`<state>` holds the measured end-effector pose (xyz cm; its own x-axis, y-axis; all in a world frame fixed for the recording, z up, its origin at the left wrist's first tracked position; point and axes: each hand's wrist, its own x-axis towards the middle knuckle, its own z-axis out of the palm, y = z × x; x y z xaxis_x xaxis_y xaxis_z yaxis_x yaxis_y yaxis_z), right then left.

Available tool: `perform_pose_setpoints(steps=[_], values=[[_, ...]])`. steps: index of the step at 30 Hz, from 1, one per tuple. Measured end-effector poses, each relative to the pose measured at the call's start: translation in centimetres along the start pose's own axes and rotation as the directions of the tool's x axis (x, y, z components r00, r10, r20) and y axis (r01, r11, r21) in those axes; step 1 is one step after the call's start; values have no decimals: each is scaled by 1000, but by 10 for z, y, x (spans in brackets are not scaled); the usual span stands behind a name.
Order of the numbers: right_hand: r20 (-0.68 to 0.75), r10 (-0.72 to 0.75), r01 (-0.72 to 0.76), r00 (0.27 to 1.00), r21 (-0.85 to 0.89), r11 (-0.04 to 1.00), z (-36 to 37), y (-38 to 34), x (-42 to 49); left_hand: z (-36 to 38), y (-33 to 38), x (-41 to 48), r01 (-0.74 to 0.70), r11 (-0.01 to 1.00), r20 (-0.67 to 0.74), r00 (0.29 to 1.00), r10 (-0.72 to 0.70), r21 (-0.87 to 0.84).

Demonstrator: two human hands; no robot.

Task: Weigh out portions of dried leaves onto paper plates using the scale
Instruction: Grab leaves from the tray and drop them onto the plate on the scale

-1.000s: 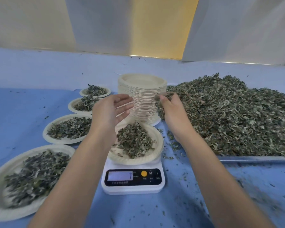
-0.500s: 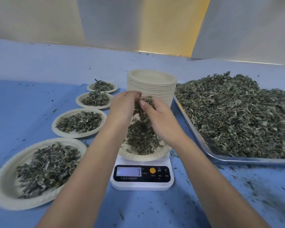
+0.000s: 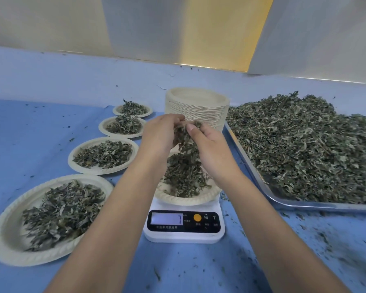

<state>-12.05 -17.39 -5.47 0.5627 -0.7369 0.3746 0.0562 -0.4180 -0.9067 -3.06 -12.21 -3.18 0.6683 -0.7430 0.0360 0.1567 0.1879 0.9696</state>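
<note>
Now, left hand (image 3: 159, 134): fingers curled round a crumbly clump of dried leaves (image 3: 184, 134), above the scale plate.
Right hand (image 3: 211, 149): curled on the same clump, thumb pressing it.
Scale plate (image 3: 186, 198): round crimped paper, heaped, on white scale (image 3: 184, 234).
Metal tray (image 3: 251, 166): shiny rim just right of it.
Filled plates (image 3: 9, 240): 4, rowed left.
Blue tabletop (image 3: 30, 127): crumb-flecked, open beyond the row.

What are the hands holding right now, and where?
A loose clump of dried leaves, pinched between the left hand on its left side and the right hand on its right, above the plate on the scale.
</note>
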Motion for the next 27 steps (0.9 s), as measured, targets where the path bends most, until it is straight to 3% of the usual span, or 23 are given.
perform_pose_setpoints(steps=[4,9,16,21,24,27], values=[[-91,170,-132,981,325,936,-9,-2,6,8,2,-4,45,976,95,995,-25,-214],[-165,276,-166,947,485,859,-32,1,7,39,-3,-6,64,976,132,991,-37,-209],[-271,407,-228,872,511,829,-83,16,0,99,-24,-16,116,987,171,981,-97,-107],[-357,477,-254,803,519,816,-111,31,-9,129,-45,-24,286,932,251,941,-229,-224],[-435,498,-316,750,427,847,-123,41,-15,141,-53,-29,383,883,307,904,-298,-270],[-512,482,-378,711,299,876,-127,48,-16,148,-56,-32,405,893,350,879,-322,-196]])
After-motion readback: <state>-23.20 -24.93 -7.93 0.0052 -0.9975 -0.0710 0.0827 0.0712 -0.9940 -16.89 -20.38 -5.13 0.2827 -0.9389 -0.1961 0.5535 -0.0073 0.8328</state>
